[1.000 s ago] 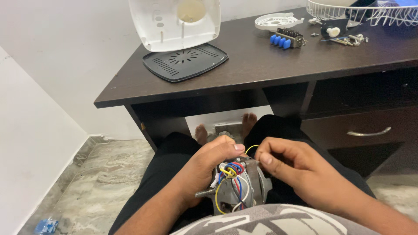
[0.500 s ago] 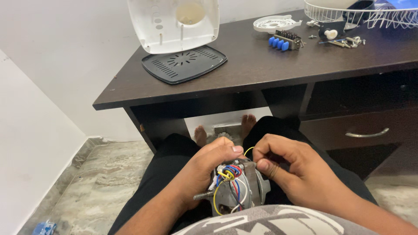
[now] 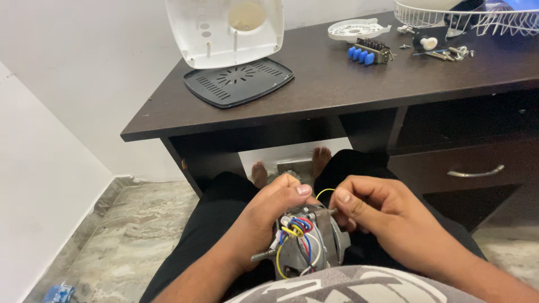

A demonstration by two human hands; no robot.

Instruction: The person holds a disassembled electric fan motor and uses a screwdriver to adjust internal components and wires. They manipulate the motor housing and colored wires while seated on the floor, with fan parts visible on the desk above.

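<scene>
I'm looking into a home room serving as a repair corner, dark wooden desk (image 3: 337, 95) standing against white walls, marble floor (image 3: 129, 252) showing, bare feet (image 3: 259, 173) resting underneath

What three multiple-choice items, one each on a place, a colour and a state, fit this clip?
1. Where is the small grey metal motor with coloured wires?
A. on the desk
B. over the person's lap
C. on the floor

2. What colour are the buttons of the switch block on the dark wooden desk?
A. blue
B. red
C. green

3. What does the right hand pinch?
A. a screwdriver
B. nothing
C. a thin yellow wire

Key: 1 B, the left hand grips it above the thighs; 2 A, four blue caps; 3 C, wire loops from its fingertips.
</scene>
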